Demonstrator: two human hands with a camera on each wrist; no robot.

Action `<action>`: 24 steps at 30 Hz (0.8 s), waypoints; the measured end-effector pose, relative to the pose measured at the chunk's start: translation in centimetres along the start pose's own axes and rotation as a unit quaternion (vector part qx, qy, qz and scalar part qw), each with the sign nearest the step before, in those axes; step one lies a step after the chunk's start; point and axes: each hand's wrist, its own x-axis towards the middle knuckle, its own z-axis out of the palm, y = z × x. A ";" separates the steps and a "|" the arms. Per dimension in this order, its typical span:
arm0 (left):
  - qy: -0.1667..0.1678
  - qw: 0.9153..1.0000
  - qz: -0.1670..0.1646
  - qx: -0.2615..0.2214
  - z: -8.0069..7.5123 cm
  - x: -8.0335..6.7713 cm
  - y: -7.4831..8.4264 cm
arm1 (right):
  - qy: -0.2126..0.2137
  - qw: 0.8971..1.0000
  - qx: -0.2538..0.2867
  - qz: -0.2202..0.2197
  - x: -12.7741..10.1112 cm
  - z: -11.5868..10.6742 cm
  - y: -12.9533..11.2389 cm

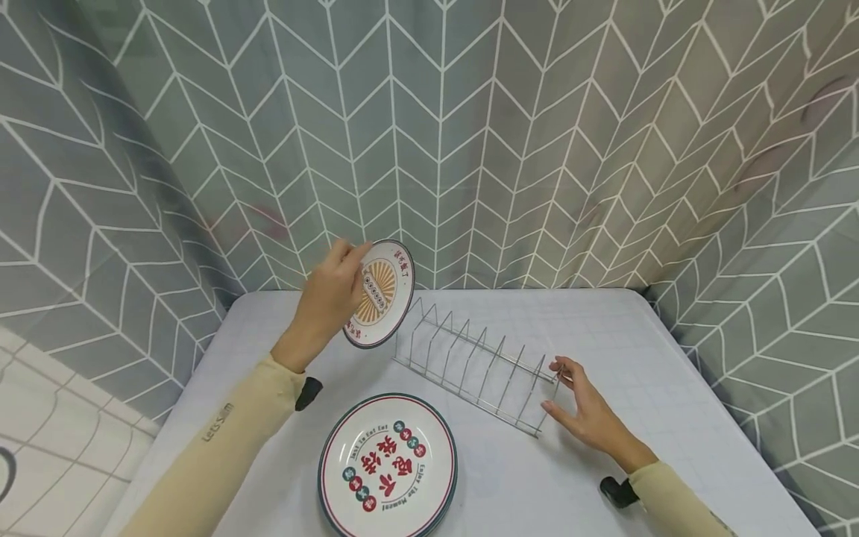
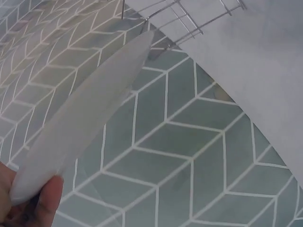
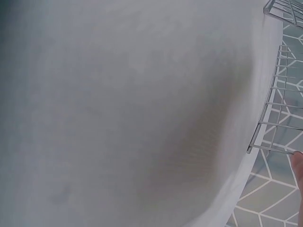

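Left hand [image 1: 330, 294] gripped a small printed plate [image 1: 380, 292] by its left rim, thumb on the rim, held in the air above the white table [image 1: 644, 350], just beyond the far-left end of the wire dish rack [image 1: 478, 365]. Plate stood near upright, tilted, printed face toward the camera and slightly right; in the left wrist view only its plain pale underside [image 2: 85, 118] showed, edge-on. Rack's long axis ran from far left to near right across the table. Right hand [image 1: 585, 409] rested at the rack's near-right end, fingers loosely extended, fingertips touching the end wire. A stack of larger printed plates [image 1: 388, 466] lay flat near the front edge.
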 end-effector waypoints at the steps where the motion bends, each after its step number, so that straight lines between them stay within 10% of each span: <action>1: 0.000 1.000 0.004 0.006 0.5 0.4 0.2 | 0.001 1.000 -0.001 -0.003 0.0 0.0 0.0; 24: -0.068 0.994 0.032 0.079 9.2 -0.3 1.3 | -0.002 1.000 -0.001 0.001 0.2 -0.1 0.1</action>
